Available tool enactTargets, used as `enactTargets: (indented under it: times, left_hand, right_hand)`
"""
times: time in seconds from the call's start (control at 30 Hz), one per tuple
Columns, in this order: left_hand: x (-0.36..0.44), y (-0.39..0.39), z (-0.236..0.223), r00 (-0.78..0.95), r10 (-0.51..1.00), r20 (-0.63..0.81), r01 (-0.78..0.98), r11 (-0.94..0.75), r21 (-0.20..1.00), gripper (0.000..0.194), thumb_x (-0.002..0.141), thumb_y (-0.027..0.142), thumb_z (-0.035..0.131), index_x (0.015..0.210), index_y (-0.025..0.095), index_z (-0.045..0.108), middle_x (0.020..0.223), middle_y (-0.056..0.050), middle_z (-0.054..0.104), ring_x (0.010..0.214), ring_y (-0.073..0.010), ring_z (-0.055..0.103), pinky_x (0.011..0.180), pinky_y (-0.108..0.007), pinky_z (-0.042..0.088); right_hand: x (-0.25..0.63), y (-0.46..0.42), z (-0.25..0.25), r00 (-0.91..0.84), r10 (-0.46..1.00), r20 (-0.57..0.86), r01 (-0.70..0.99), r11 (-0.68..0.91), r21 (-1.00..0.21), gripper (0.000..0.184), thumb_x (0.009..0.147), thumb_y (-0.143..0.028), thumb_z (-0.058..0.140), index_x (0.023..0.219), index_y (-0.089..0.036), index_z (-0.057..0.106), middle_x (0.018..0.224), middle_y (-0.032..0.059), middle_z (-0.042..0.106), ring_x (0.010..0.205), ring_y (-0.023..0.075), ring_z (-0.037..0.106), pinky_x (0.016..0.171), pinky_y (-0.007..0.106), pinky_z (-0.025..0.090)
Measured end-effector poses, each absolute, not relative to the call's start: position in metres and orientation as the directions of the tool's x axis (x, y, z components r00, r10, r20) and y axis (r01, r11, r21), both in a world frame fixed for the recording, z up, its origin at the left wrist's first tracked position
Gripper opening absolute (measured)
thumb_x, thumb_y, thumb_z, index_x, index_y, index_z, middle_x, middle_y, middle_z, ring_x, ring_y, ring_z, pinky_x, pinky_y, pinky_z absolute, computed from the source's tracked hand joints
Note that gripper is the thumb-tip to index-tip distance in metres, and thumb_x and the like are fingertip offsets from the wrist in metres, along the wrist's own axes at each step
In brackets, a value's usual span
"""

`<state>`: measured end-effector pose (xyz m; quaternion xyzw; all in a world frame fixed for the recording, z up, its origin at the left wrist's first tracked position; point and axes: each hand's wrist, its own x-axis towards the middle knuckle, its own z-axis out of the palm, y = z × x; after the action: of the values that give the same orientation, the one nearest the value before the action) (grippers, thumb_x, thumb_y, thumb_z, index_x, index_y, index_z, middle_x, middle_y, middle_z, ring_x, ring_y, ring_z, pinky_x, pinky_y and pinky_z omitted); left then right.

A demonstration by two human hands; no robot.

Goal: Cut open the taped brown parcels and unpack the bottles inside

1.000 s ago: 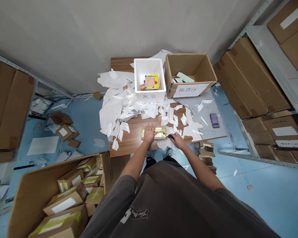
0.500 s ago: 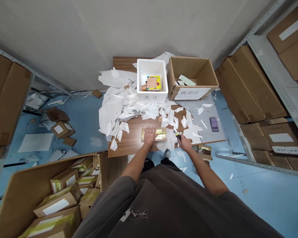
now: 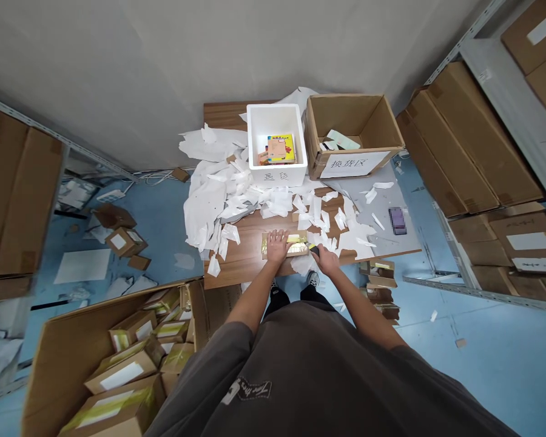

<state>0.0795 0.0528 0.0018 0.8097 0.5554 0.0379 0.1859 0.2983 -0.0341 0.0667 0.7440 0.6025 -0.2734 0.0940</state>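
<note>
A small cardboard box (image 3: pixel 295 249) with shiny yellowish tape lies on the wooden table near its front edge. My left hand (image 3: pixel 277 245) lies over the left part of this box and grips it from above, its fingers toward the far side. In my right hand (image 3: pixel 327 260) is a utility knife (image 3: pixel 315 249) with a black and yellow handle. The knife's front end is at the box's right end; I cannot make out the blade or whether it touches. Scraps of white paper (image 3: pixel 316 212) lie just beyond the box.
Behind stand a white foam box (image 3: pixel 277 176) with small packages inside and an open carton (image 3: pixel 355 165) with a written label. Torn white paper (image 3: pixel 204 203) covers the table's left. A large carton of taped parcels (image 3: pixel 50 340) is at lower left. Shelves with cartons (image 3: pixel 477 139) flank the right.
My right hand has brought the knife leftward to the right end of the box. My left hand stays on the box. The whole view has shifted slightly.
</note>
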Motion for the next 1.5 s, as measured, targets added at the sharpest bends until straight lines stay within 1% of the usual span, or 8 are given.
enactTargets:
  times: [0.17, 0.37, 0.5, 1.13, 1.23, 1.3, 1.4, 1.5]
  left_hand:
    - [0.081, 0.05, 0.003, 0.338, 0.927, -0.162, 0.901, -0.269, 0.34, 0.062, 0.109, 0.053, 0.052, 0.165, 0.026, 0.053, 0.165, -0.014, 0.057, 0.159, -0.0388, 0.042, 0.136, -0.061, 0.02]
    - [0.085, 0.05, 0.002, 0.313, 0.939, -0.14, 0.905, -0.25, 0.344, 0.06, 0.111, 0.052, 0.049, 0.164, 0.025, 0.054, 0.164, -0.015, 0.057, 0.159, -0.0396, 0.042, 0.135, -0.062, 0.021]
    - [0.088, 0.048, 0.003, 0.324, 0.938, -0.124, 0.899, -0.264, 0.35, 0.061, 0.11, 0.053, 0.049, 0.163, 0.023, 0.056, 0.163, -0.017, 0.058, 0.158, -0.0398, 0.044, 0.135, -0.061, 0.021]
    - [0.09, 0.051, 0.0, 0.282, 0.952, -0.122, 0.895, -0.215, 0.391, 0.058, 0.11, 0.052, 0.051, 0.162, 0.027, 0.056, 0.163, -0.013, 0.059, 0.158, -0.0386, 0.044, 0.135, -0.061, 0.022]
    - [0.089, 0.049, 0.002, 0.281, 0.952, -0.123, 0.893, -0.213, 0.398, 0.061, 0.11, 0.053, 0.051, 0.164, 0.026, 0.055, 0.165, -0.015, 0.057, 0.16, -0.0386, 0.041, 0.136, -0.062, 0.021]
    - [0.09, 0.049, 0.005, 0.275, 0.954, -0.122, 0.895, -0.208, 0.395, 0.062, 0.109, 0.055, 0.052, 0.163, 0.025, 0.055, 0.165, -0.016, 0.056, 0.16, -0.0389, 0.04, 0.135, -0.062, 0.021]
    - [0.09, 0.051, 0.012, 0.263, 0.957, -0.125, 0.903, -0.198, 0.382, 0.062, 0.107, 0.057, 0.054, 0.161, 0.025, 0.058, 0.166, -0.014, 0.056, 0.16, -0.0377, 0.04, 0.135, -0.058, 0.023]
    - [0.083, 0.053, 0.021, 0.196, 0.97, -0.144, 0.926, -0.135, 0.352, 0.067, 0.105, 0.062, 0.056, 0.157, 0.021, 0.06, 0.166, -0.016, 0.055, 0.157, -0.0384, 0.044, 0.134, -0.056, 0.026]
  right_hand:
    - [0.288, -0.038, 0.064, 0.198, 0.826, -0.527, 0.932, -0.326, -0.161, 0.036, 0.118, -0.05, 0.038, 0.136, -0.022, 0.052, 0.127, 0.0148, 0.074, 0.105, 0.0287, 0.075, 0.083, 0.033, 0.046]
    - [0.301, -0.022, 0.07, 0.107, 0.85, -0.515, 0.961, -0.221, -0.164, 0.035, 0.117, -0.051, 0.043, 0.135, -0.022, 0.053, 0.125, 0.0157, 0.074, 0.107, 0.0301, 0.074, 0.085, 0.034, 0.045]
    - [0.301, -0.029, 0.07, 0.2, 0.832, -0.517, 0.946, -0.302, -0.119, 0.036, 0.118, -0.051, 0.038, 0.134, -0.022, 0.053, 0.126, 0.0148, 0.075, 0.107, 0.0291, 0.075, 0.083, 0.033, 0.045]
    - [0.35, -0.046, 0.076, 0.271, 0.803, -0.53, 0.911, -0.392, -0.129, 0.037, 0.116, -0.05, 0.044, 0.134, -0.019, 0.054, 0.118, 0.0172, 0.079, 0.106, 0.0324, 0.076, 0.082, 0.032, 0.046]
    - [0.351, -0.053, 0.069, 0.298, 0.823, -0.484, 0.876, -0.437, -0.204, 0.039, 0.114, -0.049, 0.047, 0.136, -0.018, 0.054, 0.12, 0.0188, 0.078, 0.108, 0.0341, 0.076, 0.086, 0.034, 0.048]
    - [0.34, -0.055, 0.057, 0.313, 0.834, -0.454, 0.807, -0.486, -0.335, 0.042, 0.111, -0.051, 0.053, 0.138, -0.019, 0.053, 0.121, 0.0178, 0.078, 0.111, 0.0341, 0.076, 0.088, 0.035, 0.05]
    - [0.31, -0.049, 0.032, 0.373, 0.793, -0.481, 0.552, -0.606, -0.572, 0.052, 0.103, -0.059, 0.059, 0.138, -0.021, 0.051, 0.116, 0.0125, 0.079, 0.106, 0.031, 0.077, 0.086, 0.035, 0.055]
    - [0.275, -0.033, 0.012, 0.456, 0.692, -0.561, 0.315, -0.714, -0.625, 0.058, 0.098, -0.064, 0.061, 0.135, -0.021, 0.051, 0.112, 0.0131, 0.08, 0.1, 0.0305, 0.077, 0.082, 0.036, 0.058]
